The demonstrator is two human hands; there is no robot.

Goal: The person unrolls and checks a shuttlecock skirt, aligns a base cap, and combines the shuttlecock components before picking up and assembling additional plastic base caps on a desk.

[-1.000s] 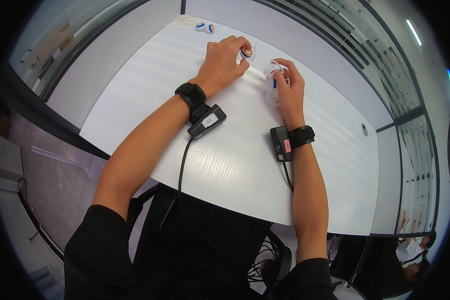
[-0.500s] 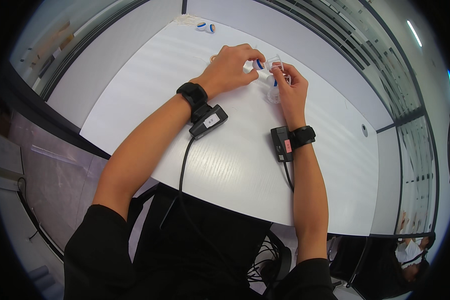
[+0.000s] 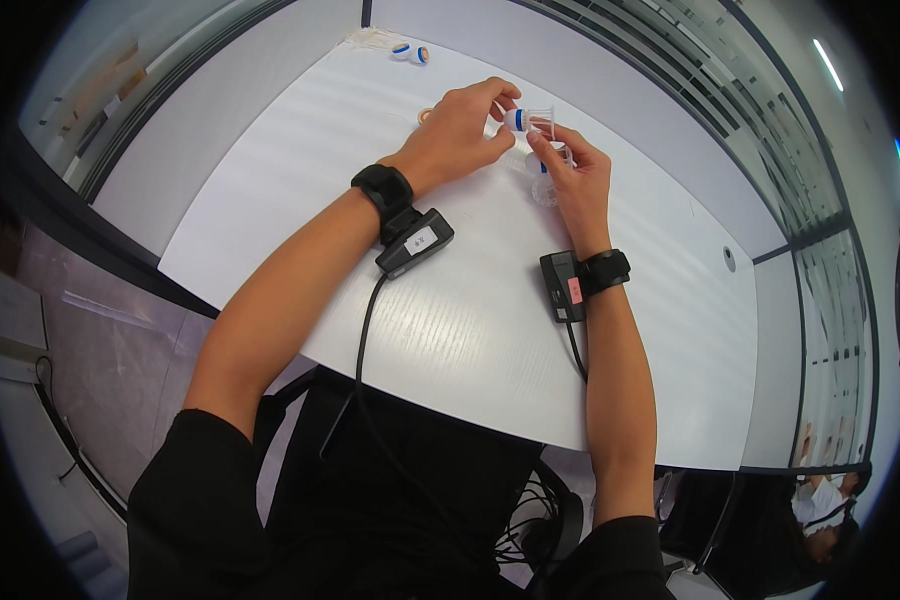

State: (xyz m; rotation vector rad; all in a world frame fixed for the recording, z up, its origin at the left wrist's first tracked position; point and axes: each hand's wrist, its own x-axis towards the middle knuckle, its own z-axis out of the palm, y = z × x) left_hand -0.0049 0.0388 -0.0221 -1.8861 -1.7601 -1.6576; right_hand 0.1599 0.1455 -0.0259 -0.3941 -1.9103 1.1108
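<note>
Above the far part of the white table (image 3: 440,310), a small white piece with a blue band (image 3: 516,120) is joined end to end with a clear flared plastic piece (image 3: 542,120). My right hand (image 3: 582,180) pinches the clear piece between thumb and fingers. My left hand (image 3: 462,132) is open, its thumb and fingers spread around the white end, apparently without gripping it. Just below, partly hidden by my right hand, is another white-and-blue piece (image 3: 537,163) with a clear patterned round part (image 3: 545,190); whether it stands on the table I cannot tell.
Two more white-and-blue pieces (image 3: 410,54) lie at the far left, beside a pile of pale strings (image 3: 375,38). A tan ring (image 3: 425,116) shows behind my left hand. Low partitions edge the table. Cables run from the black wrist devices (image 3: 417,243) toward my lap.
The white-and-blue piece, tilted and in my left fingers before, now sits in line against the clear piece. My left fingers have spread apart, and my right hand has turned slightly.
</note>
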